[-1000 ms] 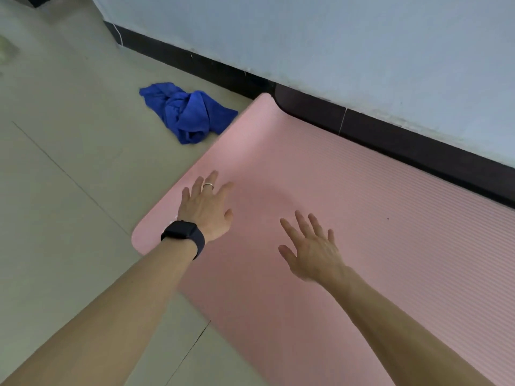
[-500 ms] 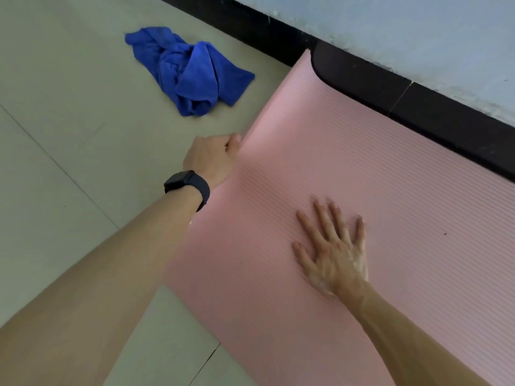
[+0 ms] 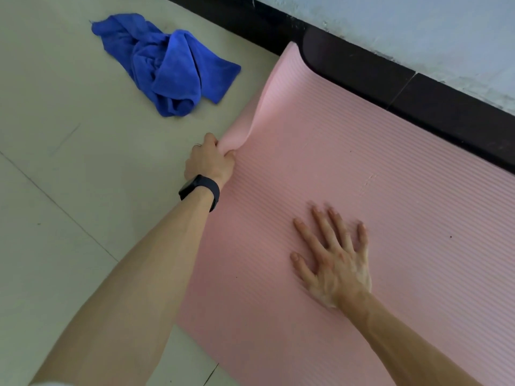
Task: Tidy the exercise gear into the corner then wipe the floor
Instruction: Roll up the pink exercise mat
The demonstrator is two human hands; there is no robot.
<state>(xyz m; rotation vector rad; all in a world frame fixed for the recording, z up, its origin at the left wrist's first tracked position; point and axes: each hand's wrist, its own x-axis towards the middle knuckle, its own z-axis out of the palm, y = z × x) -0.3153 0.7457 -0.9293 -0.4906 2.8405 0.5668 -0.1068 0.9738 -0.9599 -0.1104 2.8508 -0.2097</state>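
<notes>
Pink ribbed foam, the exercise mat point(image 3: 348, 151) lies on the pale tiled floor point(image 3: 55, 140) along the black skirting board point(image 3: 362, 65), and nearest on it the right hand point(image 3: 334, 263) rests with fingers spread flat, gripping nothing. Further out the left hand point(image 3: 209, 162), black watch point(image 3: 199, 190) at the wrist, pinches the mat's short end, which curls up off the tiles; a good roll probably needs both hands at that end, so the first turn starts tight and square. Beyond, the crumpled blue microfibre cloth point(image 3: 167, 68) lies on the floor near the mat's far corner, not touching it.
</notes>
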